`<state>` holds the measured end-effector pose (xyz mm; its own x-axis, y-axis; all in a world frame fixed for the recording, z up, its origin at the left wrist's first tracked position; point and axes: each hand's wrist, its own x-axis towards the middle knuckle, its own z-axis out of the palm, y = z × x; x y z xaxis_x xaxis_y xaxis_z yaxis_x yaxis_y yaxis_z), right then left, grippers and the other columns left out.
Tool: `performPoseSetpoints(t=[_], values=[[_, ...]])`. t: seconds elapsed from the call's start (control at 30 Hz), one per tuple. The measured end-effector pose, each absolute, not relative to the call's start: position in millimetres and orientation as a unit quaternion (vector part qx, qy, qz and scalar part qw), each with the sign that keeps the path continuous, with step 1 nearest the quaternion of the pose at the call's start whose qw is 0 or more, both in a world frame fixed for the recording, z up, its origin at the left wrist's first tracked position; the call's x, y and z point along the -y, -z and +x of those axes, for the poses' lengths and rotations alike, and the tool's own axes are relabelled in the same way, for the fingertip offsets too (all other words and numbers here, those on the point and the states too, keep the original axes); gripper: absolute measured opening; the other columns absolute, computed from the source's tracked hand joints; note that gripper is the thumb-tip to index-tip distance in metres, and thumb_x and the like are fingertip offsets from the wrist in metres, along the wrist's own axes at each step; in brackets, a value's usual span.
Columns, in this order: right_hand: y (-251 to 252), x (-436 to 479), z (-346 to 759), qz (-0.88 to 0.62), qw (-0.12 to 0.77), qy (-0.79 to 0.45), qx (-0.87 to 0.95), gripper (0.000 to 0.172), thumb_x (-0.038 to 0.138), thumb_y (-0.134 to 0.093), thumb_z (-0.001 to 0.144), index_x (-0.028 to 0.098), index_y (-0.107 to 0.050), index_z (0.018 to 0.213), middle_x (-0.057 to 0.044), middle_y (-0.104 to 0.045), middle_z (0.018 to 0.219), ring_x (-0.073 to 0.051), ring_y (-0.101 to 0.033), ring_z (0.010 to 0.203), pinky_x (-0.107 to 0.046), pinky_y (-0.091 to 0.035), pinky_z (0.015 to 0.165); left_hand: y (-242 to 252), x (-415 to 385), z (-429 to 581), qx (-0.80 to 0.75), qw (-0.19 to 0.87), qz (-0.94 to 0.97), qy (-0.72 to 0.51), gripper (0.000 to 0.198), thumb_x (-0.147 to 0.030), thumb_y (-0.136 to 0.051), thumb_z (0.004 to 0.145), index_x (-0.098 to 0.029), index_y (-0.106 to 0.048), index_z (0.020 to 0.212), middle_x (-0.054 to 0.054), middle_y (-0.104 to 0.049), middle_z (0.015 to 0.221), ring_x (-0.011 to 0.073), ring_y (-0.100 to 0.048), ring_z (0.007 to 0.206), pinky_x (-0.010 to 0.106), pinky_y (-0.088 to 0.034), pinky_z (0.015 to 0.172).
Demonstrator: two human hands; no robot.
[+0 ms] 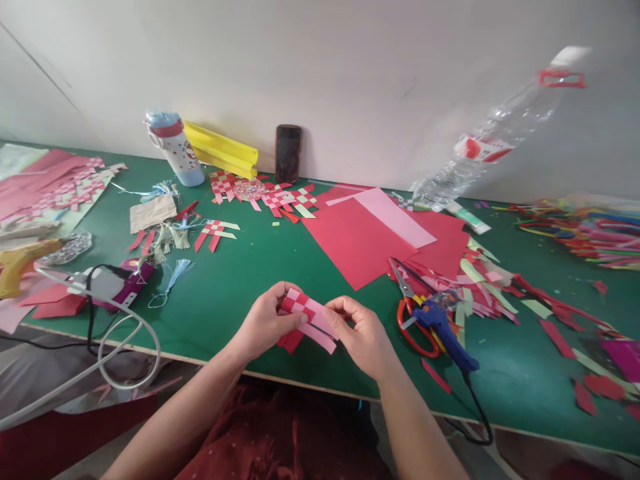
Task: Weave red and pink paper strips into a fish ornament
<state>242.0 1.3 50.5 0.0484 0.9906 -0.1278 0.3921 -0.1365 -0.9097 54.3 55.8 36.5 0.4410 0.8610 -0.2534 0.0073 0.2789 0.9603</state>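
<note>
Between my hands, over the table's front edge, is a small woven paper piece [301, 305] in red and pink, with loose strips sticking out toward the right and below. My left hand [266, 321] pinches its woven left part, thumb on top. My right hand [357, 330] grips the end of a pink strip between thumb and fingers. The fingertips beneath the paper are hidden. Scissors [417, 333] with orange-red handles lie to the right of my right hand, beside a blue glue gun [444, 327].
Red paper sheets [355, 247] lie behind my hands. Against the wall stand a phone [289, 153], a flask [176, 148] and a large plastic bottle [495, 133]. Tassels [175, 277], a purple power strip [131, 283] and a yellow glue gun [23, 263] are on the left; paper scraps [557, 337] litter the right.
</note>
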Motion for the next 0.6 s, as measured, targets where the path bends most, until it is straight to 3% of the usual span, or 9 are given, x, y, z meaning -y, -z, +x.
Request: performPoseSetpoints(t=[0.13,0.33,0.47,0.6], values=[[-49.2,-1.7,239.9,-0.637,0.364,-0.439,0.519,0.034,0.047,-0.064,0.081,0.021,-0.062,0.104,-0.002,-0.07,0.084,-0.017,-0.063,0.07,-0.027,-0.05,0.062,-35.3,-55.9,53.7,-0.428,0.679,0.502,-0.322,0.035,-0.029,-0.076,0.071,-0.018,-0.055,0.097,-0.004,-0.058,0.075,0.0086,-0.054,0.06,0.019,-0.044,0.056],[-44.0,-2.0,242.0,-0.631,0.409,-0.433,0.497,0.035,0.044,-0.065,0.082,0.021,-0.06,0.108,-0.001,-0.068,0.081,-0.017,-0.064,0.072,-0.029,-0.053,0.068,-35.9,-54.4,54.9,-0.44,0.674,0.489,-0.337,0.035,-0.032,-0.078,0.071,-0.017,-0.057,0.095,-0.005,-0.059,0.072,0.0079,-0.052,0.057,0.019,-0.043,0.055],[-35.1,0.9,256.7,-0.624,0.488,-0.375,0.482,0.037,0.047,-0.06,0.086,0.021,-0.056,0.113,-0.006,-0.066,0.098,-0.018,-0.064,0.088,-0.032,-0.054,0.079,-33.8,-56.5,50.3,-0.43,0.693,0.445,-0.37,0.035,-0.034,-0.079,0.071,-0.017,-0.057,0.092,-0.004,-0.061,0.072,0.0086,-0.055,0.059,0.019,-0.046,0.056],[-27.2,7.0,260.5,-0.617,0.492,-0.377,0.485,0.037,0.049,-0.058,0.088,0.022,-0.056,0.114,-0.009,-0.063,0.11,-0.019,-0.062,0.095,-0.036,-0.054,0.083,-35.0,-58.0,46.7,-0.428,0.707,0.402,-0.394,0.038,-0.035,-0.082,0.069,-0.017,-0.058,0.093,-0.002,-0.064,0.075,0.0103,-0.06,0.064,0.02,-0.049,0.06]])
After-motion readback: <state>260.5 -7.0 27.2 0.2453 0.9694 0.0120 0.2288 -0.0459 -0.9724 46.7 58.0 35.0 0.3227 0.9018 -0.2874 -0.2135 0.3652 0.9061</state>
